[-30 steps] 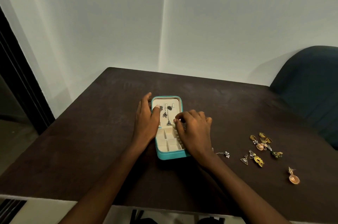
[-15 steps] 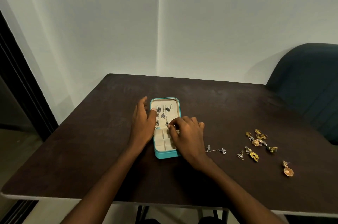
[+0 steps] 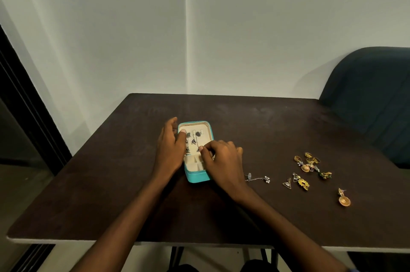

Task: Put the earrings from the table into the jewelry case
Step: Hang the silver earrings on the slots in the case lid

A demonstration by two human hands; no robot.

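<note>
A teal jewelry case (image 3: 195,179) lies open mid-table, with a cream inside and several dark earrings (image 3: 193,141) pinned on its upper panel. My left hand (image 3: 169,149) holds the case's left wall, thumb on the panel and fingers along the outside. My right hand (image 3: 221,160) covers the case's right side, its fingers curled and pinching a small dark earring at the panel's lower edge. Loose on the table to the right lie a silver chain earring (image 3: 257,179), a triangle earring (image 3: 287,184), a cluster of gold earrings (image 3: 309,163) and a round gold earring (image 3: 343,200).
The dark brown table (image 3: 133,205) stands against a pale wall. A dark teal chair (image 3: 372,98) sits at the table's far right corner. A dark door frame (image 3: 26,116) runs down the left.
Both hands stay on the case. My right fingertips have crept slightly toward the panel's lower edge. The head camera has tilted up, so more wall shows.
</note>
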